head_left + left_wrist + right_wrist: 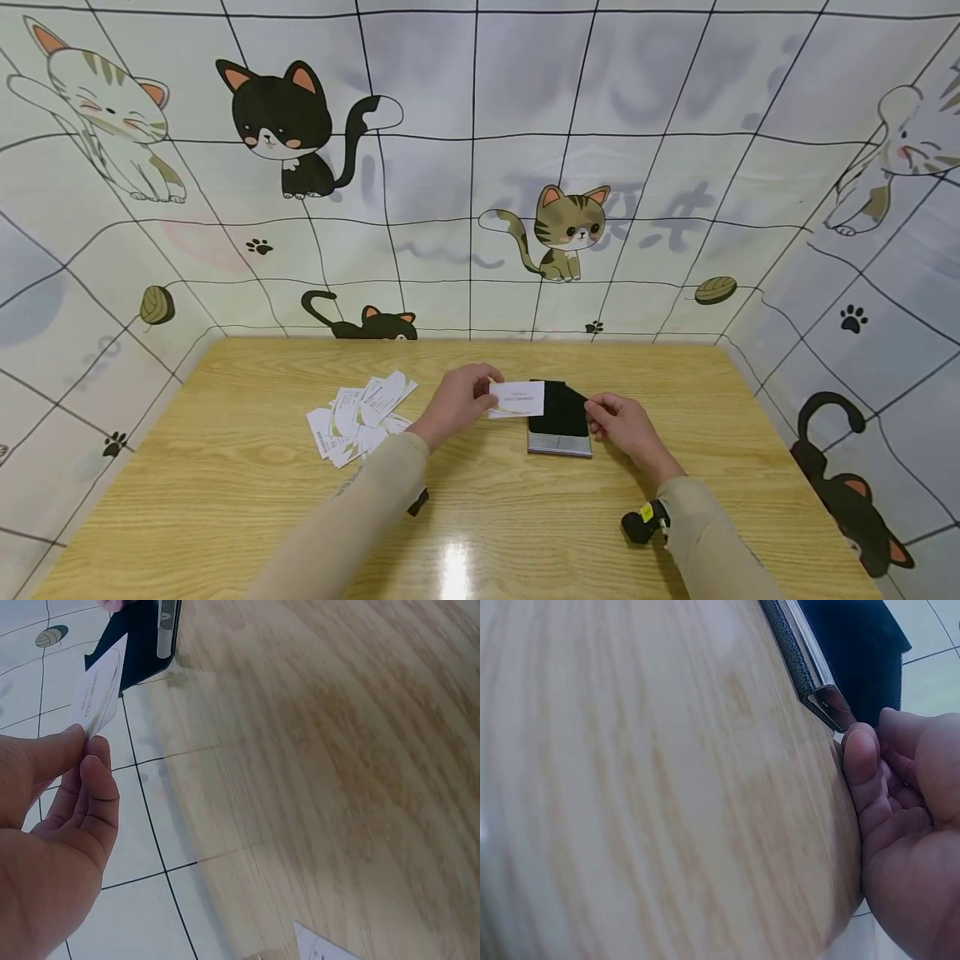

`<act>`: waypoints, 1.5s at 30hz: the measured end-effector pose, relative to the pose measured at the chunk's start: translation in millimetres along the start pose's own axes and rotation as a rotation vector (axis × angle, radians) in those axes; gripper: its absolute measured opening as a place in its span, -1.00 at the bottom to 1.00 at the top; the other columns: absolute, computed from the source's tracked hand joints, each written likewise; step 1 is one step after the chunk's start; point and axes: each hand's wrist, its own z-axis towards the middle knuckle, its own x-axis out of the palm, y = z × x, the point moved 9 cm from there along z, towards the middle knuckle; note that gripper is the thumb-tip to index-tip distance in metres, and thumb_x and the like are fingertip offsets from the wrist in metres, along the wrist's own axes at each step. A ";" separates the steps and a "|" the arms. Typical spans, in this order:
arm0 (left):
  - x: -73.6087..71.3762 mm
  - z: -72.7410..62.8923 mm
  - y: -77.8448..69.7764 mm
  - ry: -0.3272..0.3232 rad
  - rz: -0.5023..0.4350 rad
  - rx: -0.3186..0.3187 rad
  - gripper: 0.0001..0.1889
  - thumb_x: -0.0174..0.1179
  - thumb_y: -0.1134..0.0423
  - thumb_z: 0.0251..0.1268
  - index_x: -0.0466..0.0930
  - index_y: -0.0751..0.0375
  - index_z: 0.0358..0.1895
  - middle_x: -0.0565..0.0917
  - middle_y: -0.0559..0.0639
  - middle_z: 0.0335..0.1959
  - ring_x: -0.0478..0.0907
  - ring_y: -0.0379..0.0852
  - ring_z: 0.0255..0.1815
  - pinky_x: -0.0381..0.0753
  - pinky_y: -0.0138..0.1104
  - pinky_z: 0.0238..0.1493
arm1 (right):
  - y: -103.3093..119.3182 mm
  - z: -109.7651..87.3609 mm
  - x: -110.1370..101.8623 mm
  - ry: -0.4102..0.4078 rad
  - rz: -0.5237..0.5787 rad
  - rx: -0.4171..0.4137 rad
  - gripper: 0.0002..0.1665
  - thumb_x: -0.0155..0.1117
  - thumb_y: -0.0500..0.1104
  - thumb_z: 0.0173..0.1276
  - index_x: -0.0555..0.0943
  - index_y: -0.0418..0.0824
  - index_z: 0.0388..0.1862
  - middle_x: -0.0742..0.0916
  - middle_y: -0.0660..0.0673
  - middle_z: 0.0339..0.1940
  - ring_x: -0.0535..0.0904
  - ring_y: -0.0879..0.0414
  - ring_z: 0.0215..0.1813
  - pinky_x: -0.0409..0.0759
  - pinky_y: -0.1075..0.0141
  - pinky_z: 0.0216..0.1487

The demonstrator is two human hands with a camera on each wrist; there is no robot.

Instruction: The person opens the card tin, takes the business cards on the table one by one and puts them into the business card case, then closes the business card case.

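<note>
My left hand (456, 403) pinches a white business card (517, 397) by its left end, between thumb and fingers. The card's right end overlaps a black card holder (561, 414) with a silvery strip along its near edge. In the left wrist view, the card (99, 688) shows printed text and a curved line. The right hand (628, 428) is at the holder's right side and pinches the edge of its black flap (575, 398). From the right wrist, the thumb and fingertips meet at the holder's corner, beside its metal-edged side (815, 656).
A loose, overlapping pile of white business cards (360, 417) lies on the wooden table (517, 517) to the left, near the left forearm. Behind the table's far edge rises a wall covering (427, 175) with cartoon cats and grid lines.
</note>
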 end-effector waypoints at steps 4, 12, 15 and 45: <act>6.7 1.7 -2.0 0.013 0.015 0.004 -0.76 0.34 0.43 0.36 0.68 0.21 0.05 0.57 -0.07 -0.39 0.44 -0.16 -0.38 0.48 -0.32 -0.27 | 0.9 -0.7 0.8 -0.002 -0.004 -0.003 -0.74 0.15 -0.20 0.63 0.63 -0.41 -0.05 0.66 -0.16 -0.32 0.57 0.11 -0.37 0.61 0.36 -0.36; 21.5 8.0 -6.5 0.040 0.030 0.001 -0.77 0.33 0.43 0.37 0.68 0.20 0.04 0.57 -0.07 -0.39 0.43 -0.17 -0.37 0.48 -0.33 -0.26 | -0.4 1.0 0.1 -0.005 -0.008 -0.002 -0.75 0.13 -0.21 0.63 0.62 -0.42 -0.06 0.66 -0.16 -0.32 0.56 0.12 -0.37 0.60 0.36 -0.36; 26.9 10.7 -8.4 0.045 0.029 0.006 -0.77 0.33 0.43 0.37 0.68 0.20 0.04 0.57 -0.07 -0.39 0.44 -0.18 -0.35 0.49 -0.33 -0.24 | -1.9 1.8 -0.3 -0.010 -0.010 0.003 -0.75 0.13 -0.21 0.63 0.63 -0.41 -0.06 0.67 -0.16 -0.32 0.57 0.12 -0.37 0.61 0.37 -0.36; 62.4 25.6 -8.6 0.034 0.093 0.007 -0.79 0.38 0.40 0.33 0.63 0.21 -0.04 0.62 -0.09 -0.33 0.50 -0.21 -0.31 0.54 -0.37 -0.22 | -1.4 1.0 0.1 -0.009 -0.003 0.016 -0.74 0.14 -0.20 0.63 0.62 -0.42 -0.03 0.65 -0.16 -0.33 0.55 0.11 -0.37 0.61 0.35 -0.36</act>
